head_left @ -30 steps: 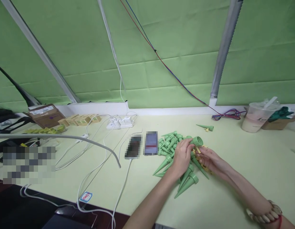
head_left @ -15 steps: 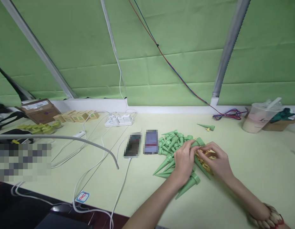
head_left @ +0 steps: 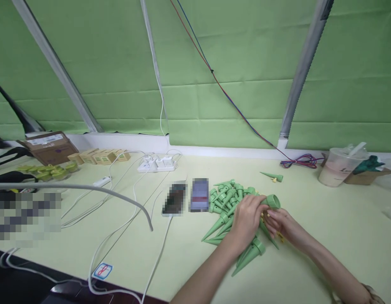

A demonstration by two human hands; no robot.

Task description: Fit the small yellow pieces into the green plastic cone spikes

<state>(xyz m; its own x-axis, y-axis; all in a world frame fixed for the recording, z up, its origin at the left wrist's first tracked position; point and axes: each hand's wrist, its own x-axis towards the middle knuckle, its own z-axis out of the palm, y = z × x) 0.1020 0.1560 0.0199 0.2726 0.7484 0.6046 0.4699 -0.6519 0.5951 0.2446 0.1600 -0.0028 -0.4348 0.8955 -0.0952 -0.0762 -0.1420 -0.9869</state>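
Note:
My left hand (head_left: pixel 246 217) is closed around a green plant watering spike (head_left: pixel 273 201), its wide open collar tilted up to the right. Just below that collar, my right hand (head_left: pixel 287 228) pinches a small yellow plastic piece (head_left: pixel 268 215) against or very near the spike; whether they touch is hidden by the fingers. A pile of green spikes (head_left: pixel 225 197) lies beneath and left of my left hand, several with long pointed tips. More small yellow pieces (head_left: pixel 281 237) show partly under my right hand. Farther back lies a single green spike (head_left: pixel 273 176) with a yellow piece on it.
Two phones, one dark (head_left: pixel 174 198) and one lit (head_left: pixel 199 195), lie left of the pile. Behind them is a white power strip (head_left: pixel 157 164) with cables running across the table. A plastic drink cup (head_left: pixel 339 166) stands at the back right, and a cardboard box (head_left: pixel 52 148) at the back left.
The held spike has turned so its open collar now faces up and right. My right hand has shifted slightly down below it. The whole view has tilted a little.

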